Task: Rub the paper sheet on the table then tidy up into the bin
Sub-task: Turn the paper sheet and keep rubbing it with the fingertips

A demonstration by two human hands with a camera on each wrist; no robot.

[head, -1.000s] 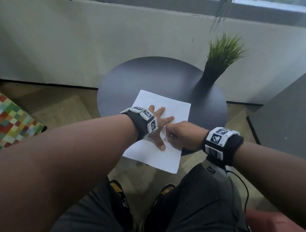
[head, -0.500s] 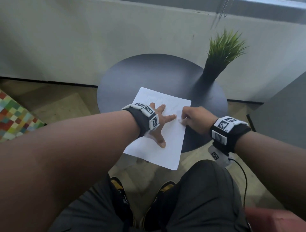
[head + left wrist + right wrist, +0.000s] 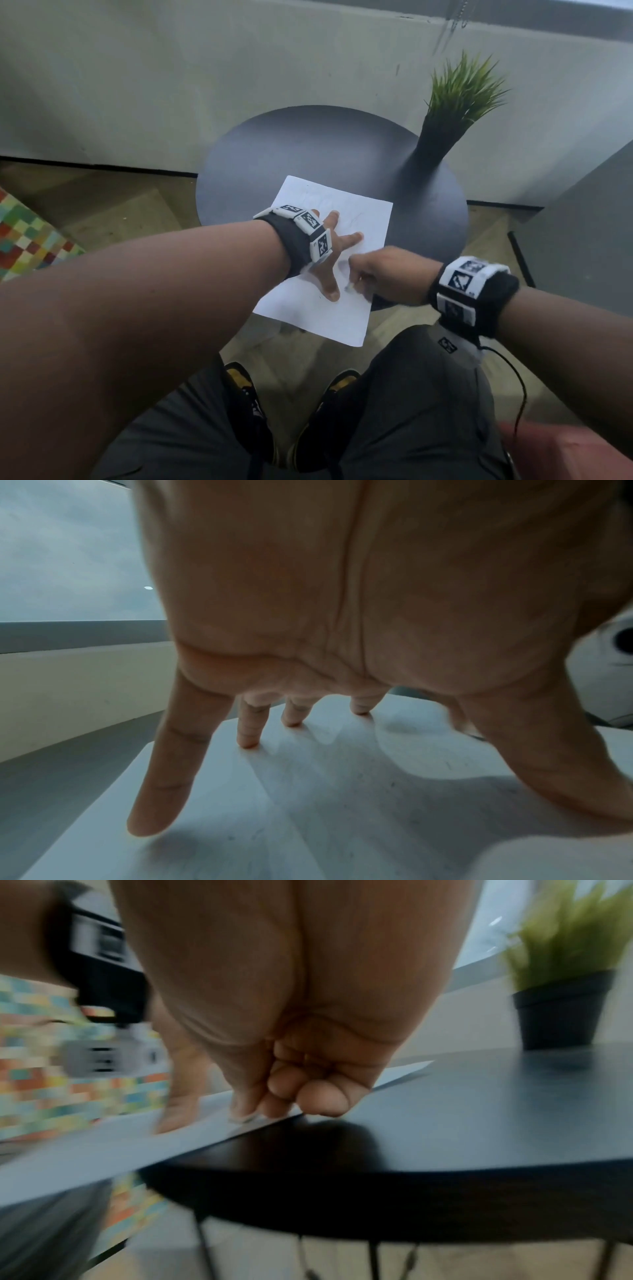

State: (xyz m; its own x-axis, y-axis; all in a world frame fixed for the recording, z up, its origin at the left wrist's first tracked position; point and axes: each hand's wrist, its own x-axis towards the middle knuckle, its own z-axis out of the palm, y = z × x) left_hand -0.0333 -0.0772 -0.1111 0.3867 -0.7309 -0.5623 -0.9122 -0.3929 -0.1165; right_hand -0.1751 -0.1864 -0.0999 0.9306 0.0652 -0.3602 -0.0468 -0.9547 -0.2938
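Note:
A white paper sheet (image 3: 325,318) lies on the round dark table (image 3: 308,147), its near end hanging over the table edge. My left hand (image 3: 337,250) presses flat on it with fingers spread; the left wrist view shows the fingertips (image 3: 150,823) on the paper (image 3: 342,818). My right hand (image 3: 363,277) is curled beside the left thumb, at the sheet's right edge. It pinches a small pale eraser (image 3: 241,1119) against the paper (image 3: 103,1153). No bin is in view.
A green plant (image 3: 459,92) in a dark pot (image 3: 431,150) stands at the table's far right. A colourful checked cushion (image 3: 20,240) lies at the left, a grey block (image 3: 582,222) at the right. My knees and shoes are below the table edge.
My right hand slid along the sheet's right edge, away from me and then back toward the near side. The left hand has stayed pressed on the paper.

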